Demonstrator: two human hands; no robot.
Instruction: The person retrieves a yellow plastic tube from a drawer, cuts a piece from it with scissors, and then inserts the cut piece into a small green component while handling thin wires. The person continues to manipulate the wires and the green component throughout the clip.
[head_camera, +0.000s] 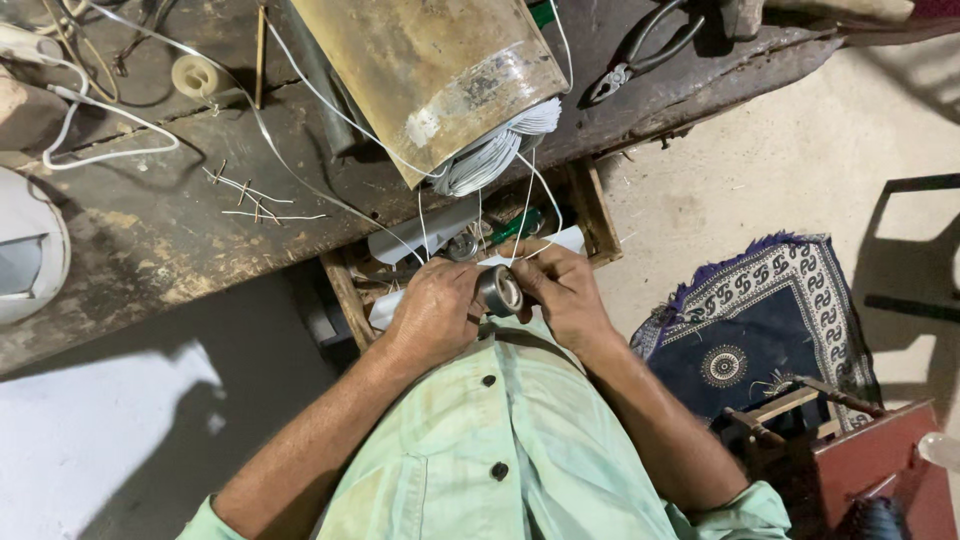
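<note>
Nearest the camera is the person's pale green buttoned shirt (510, 430), with both forearms reaching forward from rolled sleeves. The left hand (435, 310) and the right hand (562, 290) meet just above the shirt front, over an open wooden drawer (590, 215). Between them is a small roll of dark tape (499, 290). Both hands are closed on the roll: the left hand's fingers curl against its left side, and the right hand's fingers pinch its right side and top edge. The roll's round face and centre hole point up toward the camera and slightly right, so its axis runs roughly upward, not along the bench.

Thin white wires (527, 205) rise from between the hands to a bundle of white wire ends (500, 150) protruding from the lower end of a large metal cylinder (430, 70). The cylinder lies on its side on the bench, its long axis running from upper left to lower right, open end toward the person.

The wooden workbench (150, 240) is dark, stained and worn. On it lie short wire offcuts (255, 200), a white cable (90, 130), a small spool (195, 75) and a pair of pliers (640, 50) at the far right.

The floor is pale concrete. A dark blue patterned mat (770, 320) lies to the right, with a reddish wooden box (870, 460) beside it.
</note>
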